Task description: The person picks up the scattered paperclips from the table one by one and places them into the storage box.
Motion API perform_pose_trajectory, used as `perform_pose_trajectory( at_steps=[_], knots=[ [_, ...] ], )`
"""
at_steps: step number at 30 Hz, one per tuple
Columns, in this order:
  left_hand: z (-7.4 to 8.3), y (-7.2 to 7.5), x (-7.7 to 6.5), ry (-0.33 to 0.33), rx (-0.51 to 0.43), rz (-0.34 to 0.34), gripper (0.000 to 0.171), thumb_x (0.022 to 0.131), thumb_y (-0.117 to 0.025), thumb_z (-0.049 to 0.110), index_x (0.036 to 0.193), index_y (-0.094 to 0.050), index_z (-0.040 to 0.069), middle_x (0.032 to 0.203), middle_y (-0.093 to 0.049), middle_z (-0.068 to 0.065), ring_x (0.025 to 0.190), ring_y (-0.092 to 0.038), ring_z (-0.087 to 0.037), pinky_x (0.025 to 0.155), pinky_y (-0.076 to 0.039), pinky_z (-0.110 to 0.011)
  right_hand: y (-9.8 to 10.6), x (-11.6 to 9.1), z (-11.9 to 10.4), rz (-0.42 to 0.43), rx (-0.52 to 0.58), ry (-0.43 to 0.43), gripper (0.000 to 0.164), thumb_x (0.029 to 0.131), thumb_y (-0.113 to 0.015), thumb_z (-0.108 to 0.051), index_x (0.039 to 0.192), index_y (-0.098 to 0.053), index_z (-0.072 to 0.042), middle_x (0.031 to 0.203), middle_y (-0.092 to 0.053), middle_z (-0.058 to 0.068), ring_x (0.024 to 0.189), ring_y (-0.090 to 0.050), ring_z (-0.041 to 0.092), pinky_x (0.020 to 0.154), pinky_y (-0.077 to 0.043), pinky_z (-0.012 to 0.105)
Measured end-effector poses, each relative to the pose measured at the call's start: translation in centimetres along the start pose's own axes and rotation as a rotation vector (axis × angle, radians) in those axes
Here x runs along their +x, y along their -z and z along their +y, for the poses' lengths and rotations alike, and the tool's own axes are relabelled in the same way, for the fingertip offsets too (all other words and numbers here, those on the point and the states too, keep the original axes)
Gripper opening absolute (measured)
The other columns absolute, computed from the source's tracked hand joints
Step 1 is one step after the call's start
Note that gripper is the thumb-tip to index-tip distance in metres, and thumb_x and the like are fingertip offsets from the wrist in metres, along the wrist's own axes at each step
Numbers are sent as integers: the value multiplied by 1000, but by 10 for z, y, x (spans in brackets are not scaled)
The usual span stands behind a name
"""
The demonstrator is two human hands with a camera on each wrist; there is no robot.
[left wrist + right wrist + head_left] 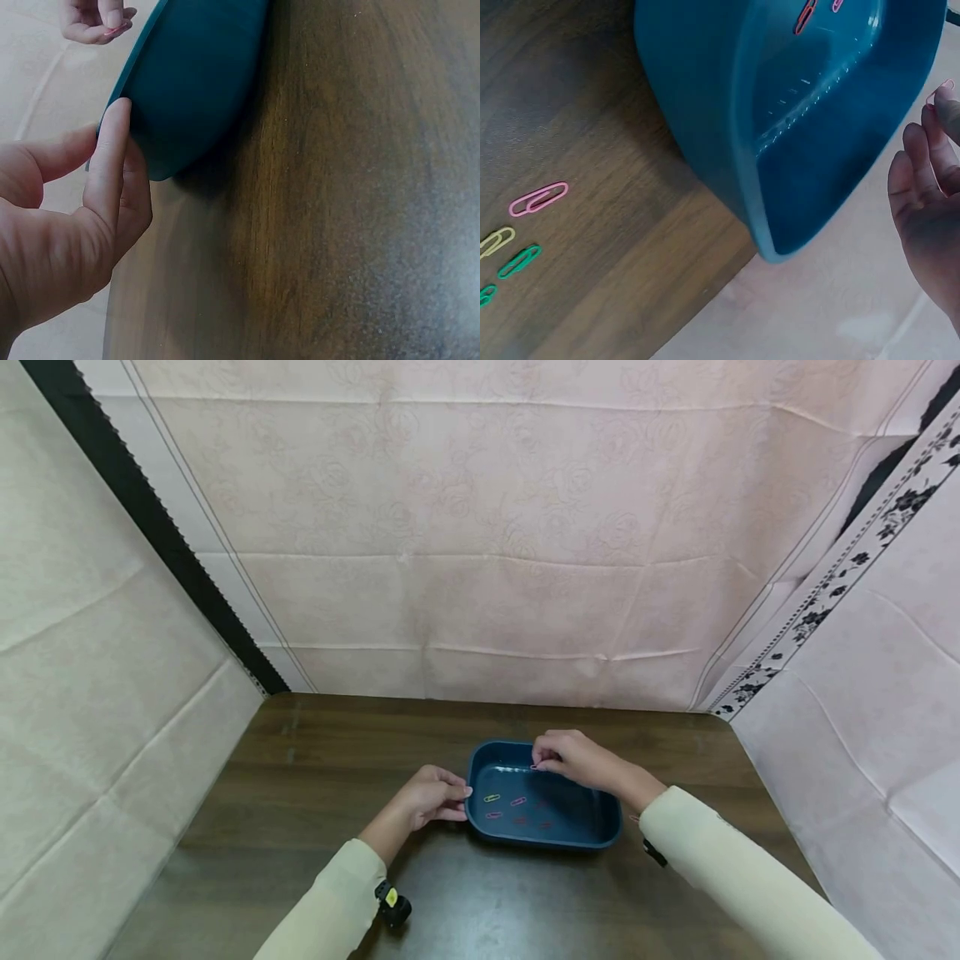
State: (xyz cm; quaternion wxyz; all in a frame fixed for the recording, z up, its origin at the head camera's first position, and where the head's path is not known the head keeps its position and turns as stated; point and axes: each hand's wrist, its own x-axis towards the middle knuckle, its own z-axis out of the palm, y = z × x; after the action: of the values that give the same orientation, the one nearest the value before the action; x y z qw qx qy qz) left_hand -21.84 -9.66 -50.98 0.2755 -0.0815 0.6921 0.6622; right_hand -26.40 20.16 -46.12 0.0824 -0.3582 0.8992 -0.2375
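A blue rectangular tray [542, 841] sits on the wooden table, its near-left wall also showing in the left wrist view. My left hand [433, 796] pinches the tray's left rim between thumb and fingers. Over the far side of the tray is my right hand [576, 757], holding a small pink paper clip [932, 97] at its fingertips. On the tray floor lie several paper clips, among them a yellow paper clip [491, 797], a pink one [518, 801] and a red paper clip [805, 16].
Right of the tray, more paper clips lie on the table [300, 843]: a pink clip [538, 199], a yellow clip [496, 241] and green clips [519, 261]. The right sleeve [720, 852] hides most of them from the head view. Pale patterned cloth [487, 527] hangs behind and at both sides.
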Motion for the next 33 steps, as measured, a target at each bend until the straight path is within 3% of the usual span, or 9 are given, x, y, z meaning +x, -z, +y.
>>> perform_pose_trajectory(
  at_steps=[9,16,25,33],
  knots=[
    [1,-1,0,2,-7,-2,27,101,-67,8,121,-62,-9,93,-67,-16,74,-68,-17,74,-66,-34,-6,18,-5,-60,11,36,5,101,-68,-15,96,-68,-17,94,-60,-5,84,-57,10,71,-57,20],
    [1,0,0,5,-5,1,28,101,-67,8,122,-61,-8,96,-66,-17,75,-68,-18,75,-66,-35,-13,27,-12,-100,29,38,6,101,-67,-15,98,-69,-10,94,-60,-4,84,-57,11,72,-57,20],
    [0,0,0,3,1,-1,28,100,-68,10,122,-61,-7,96,-67,-16,76,-69,-18,76,-66,-35,-21,37,-16,-126,-3,51,6,100,-68,-16,95,-66,-17,92,-58,-5,83,-57,10,72,-56,20],
    [1,0,-1,-2,-4,-8,28,101,-67,9,122,-61,-8,95,-66,-16,76,-69,-18,76,-66,-34,-28,43,-18,-157,0,43,5,101,-68,-13,97,-67,-16,92,-58,-3,82,-56,11,73,-55,21]
  ],
)
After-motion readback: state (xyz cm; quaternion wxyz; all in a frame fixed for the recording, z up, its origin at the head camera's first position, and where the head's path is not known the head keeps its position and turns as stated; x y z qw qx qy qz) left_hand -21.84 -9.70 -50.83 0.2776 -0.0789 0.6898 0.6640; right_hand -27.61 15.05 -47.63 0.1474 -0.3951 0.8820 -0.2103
